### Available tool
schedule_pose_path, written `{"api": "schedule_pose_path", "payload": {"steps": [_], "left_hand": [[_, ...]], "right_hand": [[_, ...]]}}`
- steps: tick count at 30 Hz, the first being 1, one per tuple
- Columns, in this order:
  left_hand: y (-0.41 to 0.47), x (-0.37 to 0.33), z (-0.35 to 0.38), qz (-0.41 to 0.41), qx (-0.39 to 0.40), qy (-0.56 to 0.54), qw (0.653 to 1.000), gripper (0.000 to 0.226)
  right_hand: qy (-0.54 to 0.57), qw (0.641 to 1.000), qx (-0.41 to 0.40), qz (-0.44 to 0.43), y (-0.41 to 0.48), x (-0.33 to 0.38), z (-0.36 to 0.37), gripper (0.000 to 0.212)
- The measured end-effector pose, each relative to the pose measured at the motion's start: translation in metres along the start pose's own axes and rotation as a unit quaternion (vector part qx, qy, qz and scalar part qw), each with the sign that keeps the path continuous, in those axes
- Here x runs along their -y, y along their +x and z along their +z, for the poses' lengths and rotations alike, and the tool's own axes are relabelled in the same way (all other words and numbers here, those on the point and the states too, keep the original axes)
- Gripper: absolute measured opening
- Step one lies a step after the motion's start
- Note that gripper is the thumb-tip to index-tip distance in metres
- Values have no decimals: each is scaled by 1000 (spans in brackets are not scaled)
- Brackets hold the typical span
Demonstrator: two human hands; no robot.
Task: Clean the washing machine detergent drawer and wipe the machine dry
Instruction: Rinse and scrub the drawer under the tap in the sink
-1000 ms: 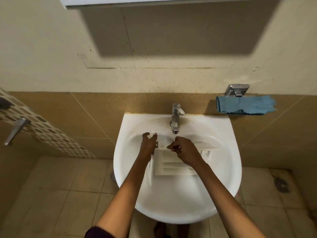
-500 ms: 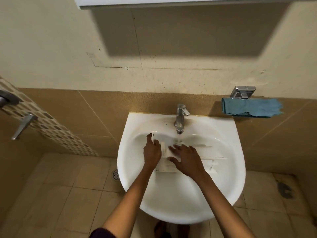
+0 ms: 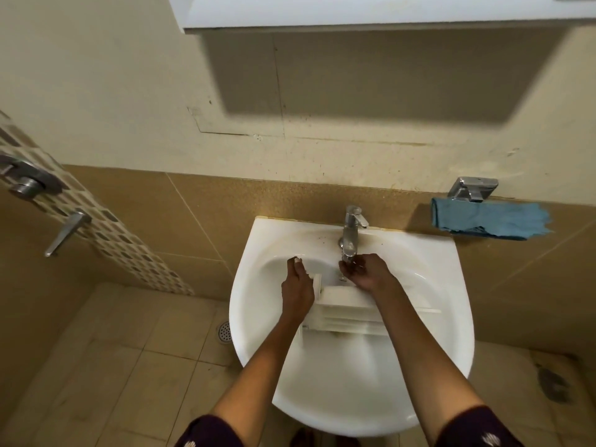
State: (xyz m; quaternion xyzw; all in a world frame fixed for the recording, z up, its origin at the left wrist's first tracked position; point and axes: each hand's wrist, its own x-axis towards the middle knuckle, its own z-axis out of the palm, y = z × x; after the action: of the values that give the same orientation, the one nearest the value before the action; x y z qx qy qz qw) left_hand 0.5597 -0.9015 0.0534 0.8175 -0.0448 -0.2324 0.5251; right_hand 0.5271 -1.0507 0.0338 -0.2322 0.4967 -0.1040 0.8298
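Tiles, brown on the wall and beige on the floor, surround a white sink (image 3: 354, 401) fixed to the wall. The white detergent drawer (image 3: 348, 312) lies inside the bowl, across its middle. Its long side runs from 9 o'clock to 3 o'clock and its ribbed compartments face up. Its right end reaches toward the bowl wall at 3 o'clock, and the right forearm crosses over its upper edge.

The left hand (image 3: 298, 290) is at the drawer's 9 o'clock end, back of the hand up. Its fingers point to 12 o'clock and wrap round the upright front panel there, gripping the drawer. The right hand (image 3: 369, 274) is on the drawer's 12 o'clock side, directly below the spout of the chrome tap (image 3: 352, 232). Its fingers (image 3: 346, 269) are curled in toward the palm, and nothing shows inside them. Whether water is running I cannot tell.

The tap stands on the sink's rim at 12 o'clock. At 2 o'clock from the sink, a blue cloth (image 3: 490, 221) hangs on the wall from a chrome holder (image 3: 474, 188). A white cabinet (image 3: 354, 11) overhangs at the 12 o'clock edge of the view. At 9 o'clock of the sink a round floor drain (image 3: 224, 330) sits in the floor tiles. Further out toward 10 o'clock, a metal lever handle (image 3: 66, 232) hangs beside a mosaic tile strip (image 3: 129, 253). Dark patterned sleeves (image 3: 209, 430) show at 6 o'clock.
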Motion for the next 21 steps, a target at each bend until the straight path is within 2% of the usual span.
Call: {"api": "schedule_pose_path", "payload": {"steps": [3,8,11,14,16,17,18,19,21], "left_hand": [[-1,-2,-1,-4,-1,-9,1000,41],[1,-1,0,-4,-1,7,1000,41],[2,1,-1,-9,1,9,1000,42],[1,1,-1,-2,1,3,1000,42],[1,1,-1,1,0,0,1000,41],[1,1,-1,1,-1,0,1000,40],[1,1,-1,2,-2,0,1000,40],[0,0,-1,2,-3,2,1000,41],[0,1,-2,5,-3,3,1000,41]], "right_hand": [[-17,999,-24,15,6,-6,9,30],[47,997,8,54,15,-8,9,31],[112,993,28,21,12,-2,-2,19],[178,979,97,-6,1,9,-21,15],[106,982,155,10,-17,14,-24,25],[41,984,172,23,-27,15,-22,25],[-38,983,178,31,-38,14,-16,15],[-134,974,180,34,-46,13,-8,13],[-328,927,181,16,-57,5,11,28]]}}
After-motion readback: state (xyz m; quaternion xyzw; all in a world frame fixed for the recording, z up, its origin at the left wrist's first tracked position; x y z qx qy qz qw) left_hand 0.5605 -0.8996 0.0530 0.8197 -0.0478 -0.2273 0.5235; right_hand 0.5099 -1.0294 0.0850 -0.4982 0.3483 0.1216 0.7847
